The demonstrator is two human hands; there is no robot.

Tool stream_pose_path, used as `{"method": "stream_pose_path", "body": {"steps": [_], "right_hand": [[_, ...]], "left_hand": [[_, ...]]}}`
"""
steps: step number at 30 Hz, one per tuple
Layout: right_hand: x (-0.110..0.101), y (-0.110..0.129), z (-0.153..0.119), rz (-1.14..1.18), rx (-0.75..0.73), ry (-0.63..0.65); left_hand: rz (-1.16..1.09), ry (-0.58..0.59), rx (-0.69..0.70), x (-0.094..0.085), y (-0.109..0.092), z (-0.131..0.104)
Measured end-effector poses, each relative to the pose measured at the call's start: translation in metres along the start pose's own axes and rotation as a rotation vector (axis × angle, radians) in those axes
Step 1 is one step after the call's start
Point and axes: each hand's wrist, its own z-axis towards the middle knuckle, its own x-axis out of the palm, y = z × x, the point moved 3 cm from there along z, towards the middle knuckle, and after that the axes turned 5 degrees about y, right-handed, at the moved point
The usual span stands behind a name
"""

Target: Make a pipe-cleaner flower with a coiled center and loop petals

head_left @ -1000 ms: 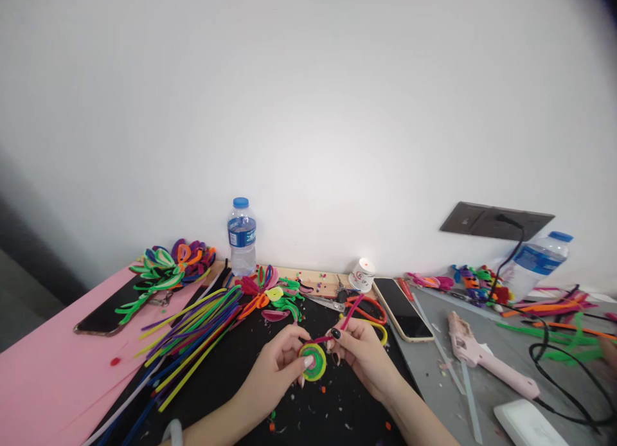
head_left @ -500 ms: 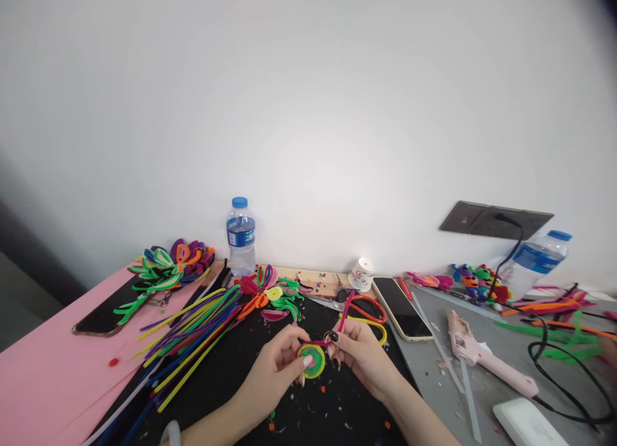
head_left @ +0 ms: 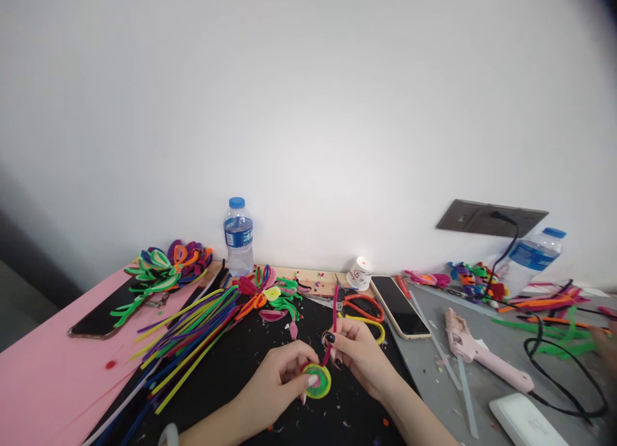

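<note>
Between the thumb and fingers of my left hand (head_left: 284, 378) is a flat coil of pipe cleaner (head_left: 322, 383), green and pink inside with a yellow outer ring. My right hand (head_left: 355, 353) pinches a magenta pipe cleaner (head_left: 335, 304), whose free end points up. Its lower end reaches the upper rim of the coil; the exact join is hidden by my fingers. Just beyond my hands lie a pipe-cleaner flower (head_left: 270, 295) and scissors (head_left: 364, 306) with red and yellow handles. A bundle of coloured pipe cleaners (head_left: 193, 343) lies left of my left hand.
On the left are a dark phone (head_left: 94, 314) and a pipe-cleaner bouquet (head_left: 168, 266). A water bottle (head_left: 238, 237) and a paper cup (head_left: 360, 274) stand by the wall. Rightward lie a white-edged phone (head_left: 400, 308), a pink glue gun (head_left: 486, 356) with its cord, and a white case (head_left: 525, 420).
The coil has moved slightly down and right in my left hand. The magenta pipe cleaner, lying sideways at its lower part before, now stands more upright in my right hand.
</note>
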Motion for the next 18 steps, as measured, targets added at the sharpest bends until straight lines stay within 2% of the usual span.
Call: {"method": "stream_pose_path", "body": {"steps": [3,6,8,10,11,13,15,18], "right_hand": [[-0.004,0.001,0.002,-0.086,-0.003,-0.015],[-0.013,0.012,0.005,-0.277,-0.059,-0.066],[-0.023,0.028,0.004,-0.465,-0.117,-0.152],[-0.040,0.051,-0.004,-0.749,-0.153,-0.299],[-0.051,0.063,-0.011,-0.925,-0.165,-0.369],[-0.083,0.085,-0.031,-1.212,-0.067,-0.527],[-0.127,0.100,-0.057,-1.456,0.091,-0.725],[-0.197,0.104,-0.095,-1.669,0.332,-0.901]], "left_hand": [[-0.026,-0.032,0.005,-0.002,0.001,0.002],[-0.063,-0.137,0.044,-0.009,0.000,0.004],[-0.087,-0.211,0.075,-0.014,-0.001,0.006],[-0.112,-0.262,0.088,-0.018,-0.003,0.006],[-0.123,-0.281,0.086,-0.019,-0.003,0.007],[-0.133,-0.312,0.083,-0.021,-0.004,0.007],[-0.140,-0.331,0.092,-0.022,-0.003,0.007],[-0.153,-0.338,0.113,-0.024,-0.003,0.007]]}}
